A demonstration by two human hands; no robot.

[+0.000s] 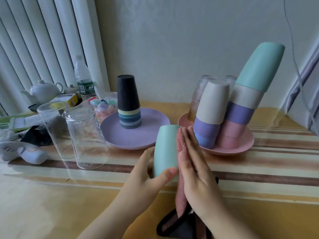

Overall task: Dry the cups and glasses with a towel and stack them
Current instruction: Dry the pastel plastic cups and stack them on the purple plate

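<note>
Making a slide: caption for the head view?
Left hand holds a mint cup while right hand presses a pink towel against it.

One head-worn view — looking forward and down, close over the striped table [259, 169], toward the wall

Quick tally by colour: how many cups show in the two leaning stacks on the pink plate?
On the pink plate:
Teal cup: 1
Cream cups: 2
Purple cups: 2
Pink cups: 2
Blue cup: 1
Total: 8
</note>
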